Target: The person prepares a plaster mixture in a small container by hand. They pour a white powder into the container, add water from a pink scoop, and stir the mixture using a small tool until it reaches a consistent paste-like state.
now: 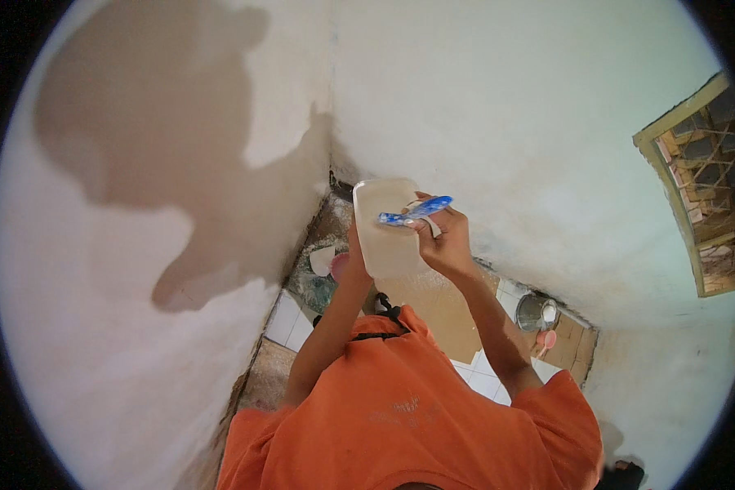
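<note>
In front of my chest, near the corner of the room, I hold a shallow white rectangular tray with rounded corners. My left hand supports it at its left edge, and most of the fingers are hidden behind it. My right hand is closed around a blue-handled tool spattered with white, held over the tray. The tool's working end is not clear enough to tell its kind.
White-smeared walls meet at the corner ahead. A latticed window opening is at right. Below, a metal bucket, a pink dipper, a brown sheet and white tiles lie on the floor.
</note>
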{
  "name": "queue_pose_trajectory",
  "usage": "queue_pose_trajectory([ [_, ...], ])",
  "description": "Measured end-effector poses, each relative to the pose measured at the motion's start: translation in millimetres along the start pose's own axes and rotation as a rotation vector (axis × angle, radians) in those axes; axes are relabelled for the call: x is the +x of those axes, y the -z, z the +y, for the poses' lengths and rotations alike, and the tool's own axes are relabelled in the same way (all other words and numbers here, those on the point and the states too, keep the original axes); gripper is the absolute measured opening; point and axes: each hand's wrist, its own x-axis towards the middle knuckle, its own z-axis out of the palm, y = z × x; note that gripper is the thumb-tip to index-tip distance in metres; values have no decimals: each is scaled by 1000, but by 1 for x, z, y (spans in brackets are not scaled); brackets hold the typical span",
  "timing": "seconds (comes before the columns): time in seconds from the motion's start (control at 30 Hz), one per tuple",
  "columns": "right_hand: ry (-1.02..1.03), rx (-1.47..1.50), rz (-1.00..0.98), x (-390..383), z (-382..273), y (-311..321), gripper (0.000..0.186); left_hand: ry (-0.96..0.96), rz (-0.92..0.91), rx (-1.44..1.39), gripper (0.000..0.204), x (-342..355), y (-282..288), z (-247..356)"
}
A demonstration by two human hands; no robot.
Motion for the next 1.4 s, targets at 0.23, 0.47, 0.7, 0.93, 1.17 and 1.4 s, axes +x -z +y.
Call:
queue_pose_trajectory([
  [0.23,220,-80,-87,35,31,-9,17,82,-180,-138,60,-5,20,-3],
  [0.47,234,-121,-162,33,37,-6,17,-32,-18,63,52,-19,-21,5],
  [0.7,-24,-63,-175,14,29,-9,12,-83,93,77,56,9,-3,11],
  [0.93,-100,-26,-208,0,9,3,19,5,13,-56,57,19,2,17],
  [1.17,-128,-17,-278,5,2,-4,25,-62,-10,2,54,29,16,7],
  [1.4,95,-24,-170,10,20,-17,21,13,-49,-109,54,10,-16,-2],
])
